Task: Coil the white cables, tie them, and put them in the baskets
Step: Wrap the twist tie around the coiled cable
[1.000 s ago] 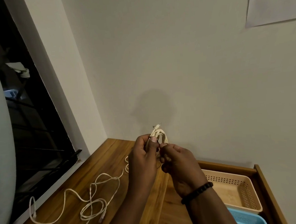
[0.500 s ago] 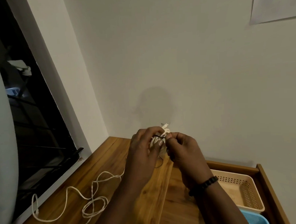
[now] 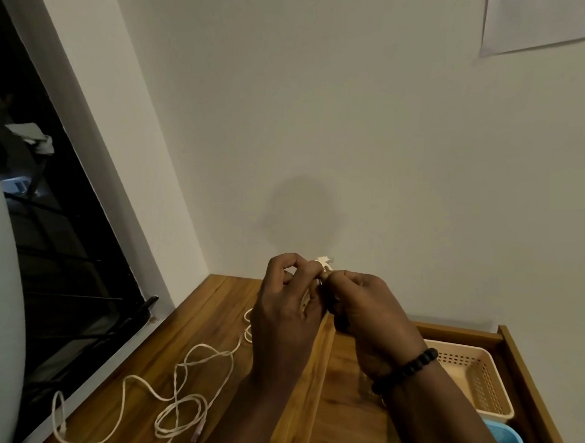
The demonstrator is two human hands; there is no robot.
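My left hand (image 3: 285, 306) and my right hand (image 3: 366, 305) are pressed together in front of the wall, both closed around a small coiled white cable (image 3: 324, 262). Only its tip and plug show above my fingers; the rest of the coil is hidden. A thin dark tie was seen around it earlier; I cannot make it out now. A loose white cable (image 3: 178, 403) lies in tangled loops on the wooden table (image 3: 201, 324) at the left. A beige slotted basket (image 3: 479, 381) stands at the right, with the corner of a blue basket (image 3: 502, 435) in front of it.
The window frame (image 3: 89, 184) with dark panes runs along the left. A raised wooden rail (image 3: 516, 372) borders the baskets on the right. A wooden ridge (image 3: 309, 383) divides the tabletop under my forearms. A sheet of paper (image 3: 537, 8) hangs on the wall at upper right.
Both hands have risen slightly and closed tighter over the coil, so less of it shows. The loose cable on the table has not moved.
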